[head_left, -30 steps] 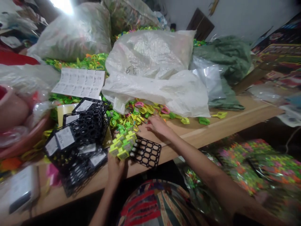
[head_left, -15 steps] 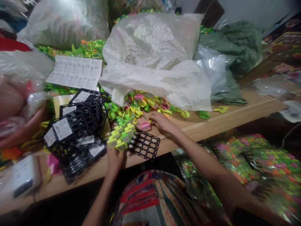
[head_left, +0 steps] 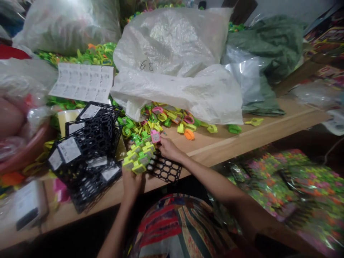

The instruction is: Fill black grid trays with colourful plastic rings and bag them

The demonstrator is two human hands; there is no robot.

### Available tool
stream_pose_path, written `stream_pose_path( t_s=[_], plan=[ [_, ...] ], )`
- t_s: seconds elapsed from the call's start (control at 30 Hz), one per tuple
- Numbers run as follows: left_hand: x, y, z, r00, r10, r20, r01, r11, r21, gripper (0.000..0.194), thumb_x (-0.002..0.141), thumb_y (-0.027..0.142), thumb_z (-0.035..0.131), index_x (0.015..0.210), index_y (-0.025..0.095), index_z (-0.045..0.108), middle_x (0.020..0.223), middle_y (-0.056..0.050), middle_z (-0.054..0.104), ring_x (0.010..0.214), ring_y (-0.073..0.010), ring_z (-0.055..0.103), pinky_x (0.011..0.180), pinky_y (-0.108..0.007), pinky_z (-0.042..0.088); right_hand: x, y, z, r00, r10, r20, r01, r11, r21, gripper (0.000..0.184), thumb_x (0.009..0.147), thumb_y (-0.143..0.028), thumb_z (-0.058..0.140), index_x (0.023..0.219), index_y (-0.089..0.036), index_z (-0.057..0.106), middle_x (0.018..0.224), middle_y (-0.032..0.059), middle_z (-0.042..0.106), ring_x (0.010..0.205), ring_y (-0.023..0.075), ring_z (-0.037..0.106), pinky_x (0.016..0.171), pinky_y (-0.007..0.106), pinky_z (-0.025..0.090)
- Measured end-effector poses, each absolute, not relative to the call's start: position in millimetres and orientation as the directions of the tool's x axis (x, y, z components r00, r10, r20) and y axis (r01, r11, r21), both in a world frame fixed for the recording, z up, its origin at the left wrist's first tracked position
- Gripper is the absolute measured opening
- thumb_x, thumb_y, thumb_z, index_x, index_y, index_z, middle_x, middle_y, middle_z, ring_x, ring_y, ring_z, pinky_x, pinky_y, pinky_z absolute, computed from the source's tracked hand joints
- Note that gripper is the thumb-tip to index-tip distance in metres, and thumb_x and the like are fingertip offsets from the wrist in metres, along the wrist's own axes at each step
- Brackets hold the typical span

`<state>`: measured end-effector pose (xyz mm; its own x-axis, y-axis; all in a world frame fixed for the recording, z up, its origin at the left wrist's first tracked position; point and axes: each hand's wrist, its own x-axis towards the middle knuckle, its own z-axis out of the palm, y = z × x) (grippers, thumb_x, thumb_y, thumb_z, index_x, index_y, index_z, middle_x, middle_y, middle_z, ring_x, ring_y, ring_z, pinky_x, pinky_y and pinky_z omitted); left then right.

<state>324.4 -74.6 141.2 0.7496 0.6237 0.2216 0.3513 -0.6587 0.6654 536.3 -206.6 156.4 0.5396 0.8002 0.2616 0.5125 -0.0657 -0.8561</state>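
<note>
My left hand is closed around the near left end of a black plastic grid tray. Its fingers are partly hidden under yellow and green toy watches, which stand in rows in the tray's left part. Open holes show in the right part. My right hand pinches a pink toy watch with a square face, at the far edge of the filled rows. Behind both hands lies a loose heap of yellow, green and pink toy watches. An orange one lies apart on the wooden table.
Black grid trays with white labels are piled on the left. A label sheet lies behind them. A big white plastic bag covers the back, beside a green sack. Bagged colourful pieces fill the lower right.
My right hand has picked up the pink toy watch from the table and brought it left to the tray's far edge. My left hand stays in place with the tray.
</note>
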Motion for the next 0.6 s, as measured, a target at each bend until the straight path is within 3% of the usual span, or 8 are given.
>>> stream_pose_path(
  t_s=[0.17, 0.27, 0.37, 0.47, 0.6],
  plan=[
    [325.6, -75.0, 142.9, 0.741, 0.63, 0.23, 0.343, -0.651, 0.677, 0.033, 0.08, 0.037, 0.058, 0.098, 0.016, 0.075, 0.115, -0.018, 0.071, 0.118, -0.0372, 0.06, 0.106, -0.055, 0.047, 532.1, -207.5, 152.9, 0.452, 0.843, 0.292, 0.62, -0.061, -0.782, 0.057, 0.067, 0.006, 0.046, 0.118, -0.012, 0.067, 0.118, 0.0121, 0.069, 0.108, 0.0231, 0.062, 0.096, 0.034, 0.049],
    [325.2, -77.1, 146.8, 0.735, 0.631, 0.249, 0.332, -0.655, 0.679, 0.033, 0.082, 0.036, 0.056, 0.102, 0.017, 0.074, 0.118, -0.017, 0.071, 0.119, -0.0357, 0.061, 0.106, -0.054, 0.048, 543.9, -212.4, 170.0, 0.371, 0.895, 0.247, 0.56, -0.004, -0.828, 0.05, 0.078, 0.005, 0.048, 0.119, -0.015, 0.067, 0.113, 0.0073, 0.071, 0.103, 0.0195, 0.064, 0.094, 0.032, 0.049],
    [322.7, -79.0, 148.2, 0.732, 0.628, 0.263, 0.327, -0.663, 0.674, 0.034, 0.083, 0.036, 0.055, 0.104, 0.016, 0.073, 0.12, -0.017, 0.07, 0.12, -0.0355, 0.061, 0.107, -0.054, 0.047, 559.5, -218.3, 189.2, 0.356, 0.91, 0.21, 0.554, -0.024, -0.832, 0.032, 0.09, -0.003, 0.054, 0.113, -0.018, 0.071, 0.104, 0.0039, 0.072, 0.096, 0.0175, 0.063, 0.089, 0.029, 0.048],
    [321.5, -79.1, 147.2, 0.734, 0.63, 0.255, 0.339, -0.664, 0.666, 0.033, 0.082, 0.036, 0.055, 0.101, 0.016, 0.074, 0.117, -0.016, 0.071, 0.121, -0.0359, 0.06, 0.108, -0.055, 0.046, 568.0, -214.1, 196.4, 0.468, 0.855, 0.224, 0.669, -0.177, -0.722, 0.019, 0.097, -0.012, 0.056, 0.104, -0.017, 0.072, 0.1, 0.0058, 0.07, 0.095, 0.0182, 0.06, 0.085, 0.028, 0.044],
    [321.9, -77.8, 148.1, 0.735, 0.639, 0.226, 0.362, -0.652, 0.667, 0.031, 0.082, 0.034, 0.055, 0.099, 0.016, 0.074, 0.114, -0.016, 0.072, 0.119, -0.0359, 0.061, 0.108, -0.055, 0.045, 563.1, -197.1, 190.0, 0.438, 0.88, 0.184, 0.795, -0.284, -0.537, 0.013, 0.098, -0.021, 0.062, 0.107, -0.018, 0.071, 0.103, 0.008, 0.067, 0.094, 0.02, 0.056, 0.083, 0.029, 0.042]
  ],
)
